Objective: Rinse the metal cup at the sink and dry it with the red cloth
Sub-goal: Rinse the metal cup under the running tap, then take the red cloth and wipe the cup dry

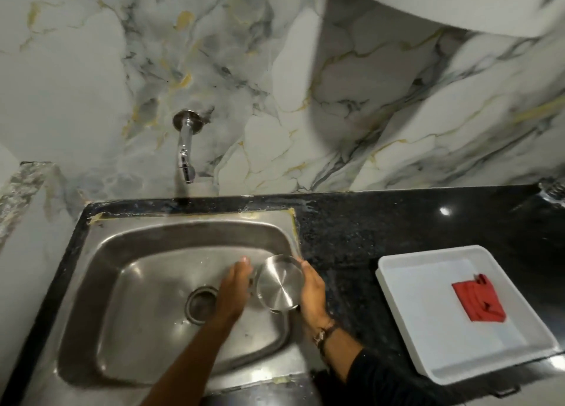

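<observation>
1. Marble-patterned wall with grey and gold veins fills the background beyond both hands.
2. On it a chrome tap juts out, beyond the left hand, with no water visible.
3. Below lies a black speckled surface with a steel sink set into it.
4. Both hands reach over the sink basin.
5. The right hand grips the metal cup by its side, base turned toward the viewer.
6. The left hand is flat, fingers extended together, just beside the cup; contact is unclear.
7. A drain sits left of the left hand.
8. Well to the right of the right hand, a white tray holds the folded red cloth.
</observation>
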Motion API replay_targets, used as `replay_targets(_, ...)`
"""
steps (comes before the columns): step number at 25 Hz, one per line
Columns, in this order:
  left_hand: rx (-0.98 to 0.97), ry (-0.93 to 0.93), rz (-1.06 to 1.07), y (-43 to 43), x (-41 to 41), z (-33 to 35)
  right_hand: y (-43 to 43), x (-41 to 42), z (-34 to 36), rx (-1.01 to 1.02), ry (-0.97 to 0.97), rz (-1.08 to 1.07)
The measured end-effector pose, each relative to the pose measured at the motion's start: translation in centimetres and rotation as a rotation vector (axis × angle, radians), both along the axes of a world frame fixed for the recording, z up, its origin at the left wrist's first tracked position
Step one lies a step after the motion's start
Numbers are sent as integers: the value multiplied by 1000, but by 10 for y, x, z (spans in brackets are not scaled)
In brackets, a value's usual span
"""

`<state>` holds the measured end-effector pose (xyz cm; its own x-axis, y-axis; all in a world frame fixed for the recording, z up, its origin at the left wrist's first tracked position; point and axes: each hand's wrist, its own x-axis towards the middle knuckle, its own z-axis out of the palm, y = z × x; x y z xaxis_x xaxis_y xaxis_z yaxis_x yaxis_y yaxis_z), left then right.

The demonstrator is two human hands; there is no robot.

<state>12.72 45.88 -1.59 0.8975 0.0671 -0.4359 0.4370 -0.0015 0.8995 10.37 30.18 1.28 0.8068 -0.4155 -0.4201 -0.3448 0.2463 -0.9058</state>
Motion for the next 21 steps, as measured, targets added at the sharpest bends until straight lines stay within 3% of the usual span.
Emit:
replay_targets(4,-245,3,-47,-109,-54,0,-78,-51,-5,131,102,-93)
replay_targets(8,-230,-53,-44,-208,-88,9,-169,-78,5,137,103,-137)
replay_targets(12,-144,-152,-11,-303,-134,16,-262,-103,7,-88,44,71)
replay_targets(14,-18,-244,-5,-344,-144,20,-303,-110,9,-102,17,116)
replay_targets(17,-50,-230,218,-402,-133,21,-358,-113,9,-113,10,176)
replay_targets(19,-58,-200,271,-427,-128,21,-400,-113,11,-263,59,163)
replay_targets(21,-52,-203,273,-443,-130,20,-455,-109,4,-634,168,118)
